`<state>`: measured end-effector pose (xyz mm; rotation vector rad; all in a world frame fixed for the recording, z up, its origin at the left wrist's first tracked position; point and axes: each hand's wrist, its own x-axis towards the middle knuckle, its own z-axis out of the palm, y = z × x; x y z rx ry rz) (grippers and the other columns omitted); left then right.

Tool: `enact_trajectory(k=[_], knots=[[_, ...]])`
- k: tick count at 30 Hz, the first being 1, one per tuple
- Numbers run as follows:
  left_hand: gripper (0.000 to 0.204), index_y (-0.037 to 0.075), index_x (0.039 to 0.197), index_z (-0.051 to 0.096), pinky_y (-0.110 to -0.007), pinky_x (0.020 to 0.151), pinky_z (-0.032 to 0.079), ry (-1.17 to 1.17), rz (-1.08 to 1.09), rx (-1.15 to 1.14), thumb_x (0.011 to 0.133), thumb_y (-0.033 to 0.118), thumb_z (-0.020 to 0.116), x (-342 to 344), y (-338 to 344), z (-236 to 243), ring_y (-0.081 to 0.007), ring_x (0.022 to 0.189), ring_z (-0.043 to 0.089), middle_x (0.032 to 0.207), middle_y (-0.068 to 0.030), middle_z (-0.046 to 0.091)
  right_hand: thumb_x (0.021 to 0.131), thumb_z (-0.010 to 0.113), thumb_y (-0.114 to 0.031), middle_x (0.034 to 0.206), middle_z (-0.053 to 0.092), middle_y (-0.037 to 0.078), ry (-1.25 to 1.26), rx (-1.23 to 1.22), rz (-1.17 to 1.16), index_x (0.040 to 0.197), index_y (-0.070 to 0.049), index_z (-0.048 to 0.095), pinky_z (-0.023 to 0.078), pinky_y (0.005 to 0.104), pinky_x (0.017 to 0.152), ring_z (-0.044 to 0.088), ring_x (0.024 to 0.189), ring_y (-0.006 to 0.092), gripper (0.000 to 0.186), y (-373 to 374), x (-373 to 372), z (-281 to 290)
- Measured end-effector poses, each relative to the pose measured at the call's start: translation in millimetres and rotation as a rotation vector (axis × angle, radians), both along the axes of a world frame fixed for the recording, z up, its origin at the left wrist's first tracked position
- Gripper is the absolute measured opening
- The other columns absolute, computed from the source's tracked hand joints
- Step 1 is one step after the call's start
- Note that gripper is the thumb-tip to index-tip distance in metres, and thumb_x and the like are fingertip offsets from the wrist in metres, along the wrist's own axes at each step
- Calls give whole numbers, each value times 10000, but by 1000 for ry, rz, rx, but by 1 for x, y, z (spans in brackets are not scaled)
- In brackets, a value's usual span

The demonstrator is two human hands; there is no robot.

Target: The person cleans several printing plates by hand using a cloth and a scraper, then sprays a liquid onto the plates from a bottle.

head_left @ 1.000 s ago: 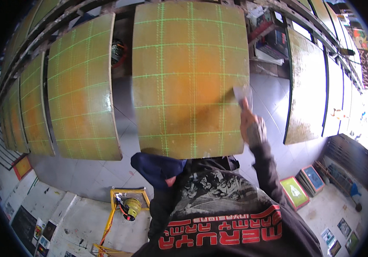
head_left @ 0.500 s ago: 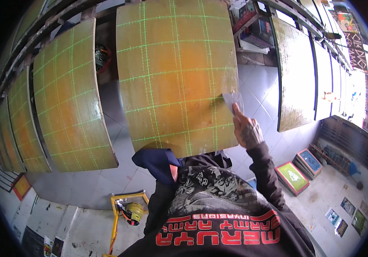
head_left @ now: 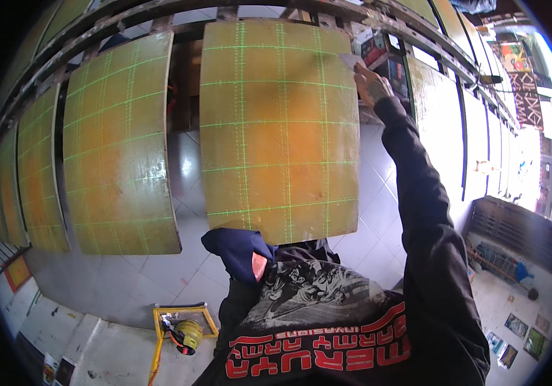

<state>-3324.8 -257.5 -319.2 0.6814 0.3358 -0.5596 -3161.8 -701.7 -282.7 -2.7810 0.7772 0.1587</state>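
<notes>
A large yellow-brown board (head_left: 256, 141) lies before me, crossed by a bright green grid with finely marked lines. At its far right edge my right hand (head_left: 373, 85) is closed on a thin, flat, pale scraper (head_left: 349, 60), which lies against the board's surface. My right arm reaches out nearly straight. Near the board's lower left corner, a navy cloth (head_left: 234, 249) with a pink patch covers the end of my left sleeve. My left hand cannot be made out under it, nor can its fingers.
Similar gridded boards (head_left: 118, 148) stand on the left, and glare-lit panels (head_left: 440, 122) on the right. A dark rack rail (head_left: 276, 11) runs along the far side. Below left, a yellow frame (head_left: 208, 316) lies by a yellow roundish object (head_left: 188, 334). Grey floor tiles (head_left: 369, 193) show between.
My right hand has moved the scraper from the near right part of the board to its far right edge, the arm stretching out. The view has shifted; the navy cloth stays by the near corner.
</notes>
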Motion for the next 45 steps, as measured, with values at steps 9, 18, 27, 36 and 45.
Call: enact_trajectory(k=[9, 18, 27, 36, 45], knots=[[536, 9, 845, 588, -394, 705, 444, -350, -139, -64, 925, 504, 399, -30, 15, -53, -235, 737, 544, 774, -85, 554, 892, 550, -313, 934, 639, 233, -441, 78, 169, 1395, -162, 371, 489, 412, 743, 650, 784, 329, 555, 86, -81, 78], [395, -2, 921, 600, -369, 748, 473, -116, 237, 365, 898, 374, 481, -109, 13, 30, -235, 821, 579, 915, -97, 580, 952, 464, -367, 708, 577, 71, -134, 1486, 444, 1350, -59, 407, 464, 264, 474, 567, 546, 137, 506, 181, -158, 94], [305, -15, 995, 599, -345, 786, 504, -1, 758, 406, 886, 263, 531, -150, -77, 76, -233, 892, 608, 1015, -110, 602, 993, 340, -378, 533, 395, 31, 1116, 2252, 28, 842, -46, 446, 306, 238, 264, 373, 307, 100, 380, 193, -242, 63], [318, 9, 1085, 577, -402, 754, 557, -291, 926, 143, 922, 244, 438, -179, -45, 43, -264, 897, 638, 1015, -144, 635, 858, 610, -201, 649, 529, 76, -14, 1463, 380, 1393, -21, 263, 451, 272, 486, 570, 601, 151, 663, 42, -272, 32], [385, 38, 1267, 453, -422, 940, 443, -100, 484, -61, 938, 238, 435, -146, -137, 84, -272, 1104, 529, 1237, -131, 527, 734, 731, -116, 971, 635, 183, -346, 793, 590, 1279, -24, 410, 536, 370, 649, 659, 782, 336, 639, 84, -248, 115]])
